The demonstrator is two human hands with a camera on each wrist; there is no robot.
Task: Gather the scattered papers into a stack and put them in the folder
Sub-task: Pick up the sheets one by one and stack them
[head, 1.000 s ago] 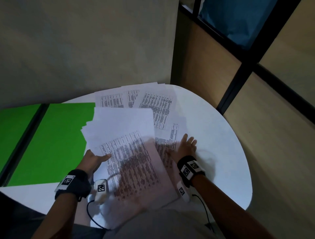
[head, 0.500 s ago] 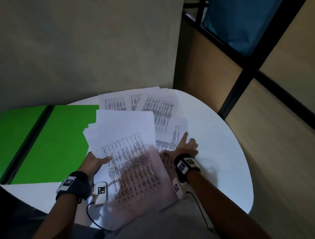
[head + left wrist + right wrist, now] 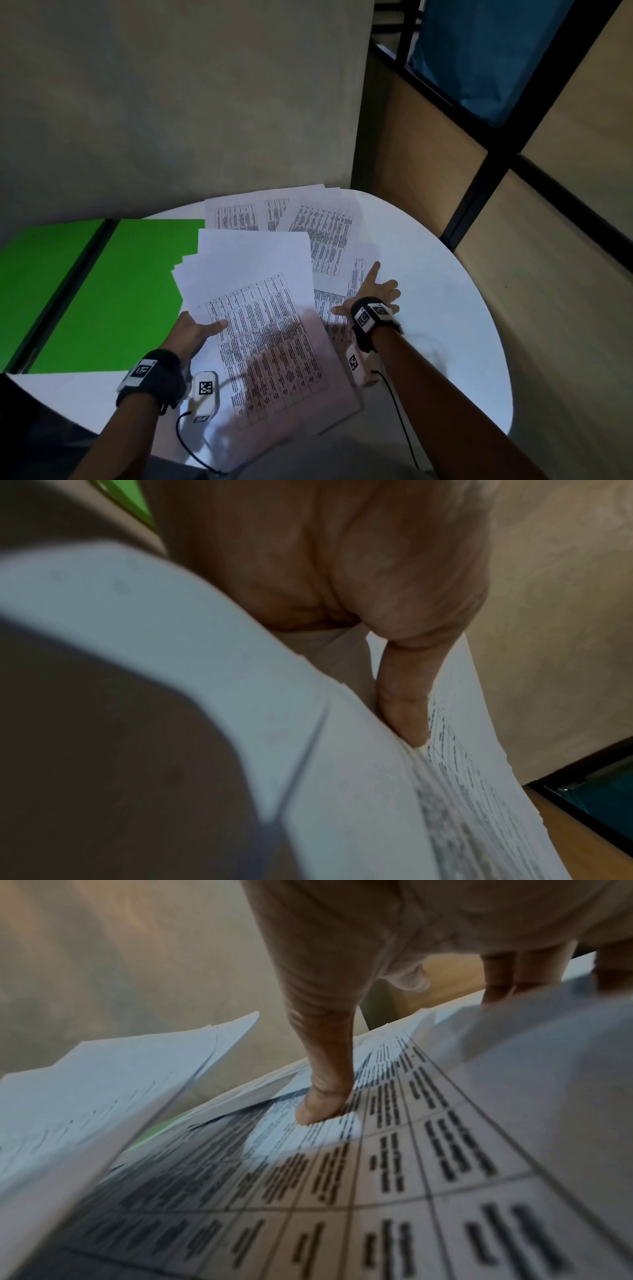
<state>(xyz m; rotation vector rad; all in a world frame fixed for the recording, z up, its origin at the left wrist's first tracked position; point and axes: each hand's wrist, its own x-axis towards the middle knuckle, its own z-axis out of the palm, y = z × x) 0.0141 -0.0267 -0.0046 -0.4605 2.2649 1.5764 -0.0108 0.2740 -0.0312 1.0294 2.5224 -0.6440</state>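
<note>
My left hand (image 3: 202, 329) grips a stack of printed papers (image 3: 267, 329), held slightly above the white table, thumb on top and fingers hidden beneath. The left wrist view shows that thumb (image 3: 404, 702) lying on the stack's top sheet (image 3: 462, 764). My right hand (image 3: 375, 294) lies flat with fingers spread on a loose printed sheet (image 3: 356, 277) to the right of the stack. In the right wrist view its thumb (image 3: 325, 1096) presses on the printed sheet (image 3: 394, 1164). More loose sheets (image 3: 322, 233) lie behind. The open green folder (image 3: 120, 291) lies at the left.
The round white table (image 3: 445, 308) ends close to my right arm and toward me. A beige wall (image 3: 205, 120) stands just behind it, and a wooden partition with black frames (image 3: 479, 192) is at the right. Wrist camera cables hang by both forearms.
My right hand's fingers have spread, the index finger now stretched forward over the loose sheet. My left hand keeps the same hold on the stack.
</note>
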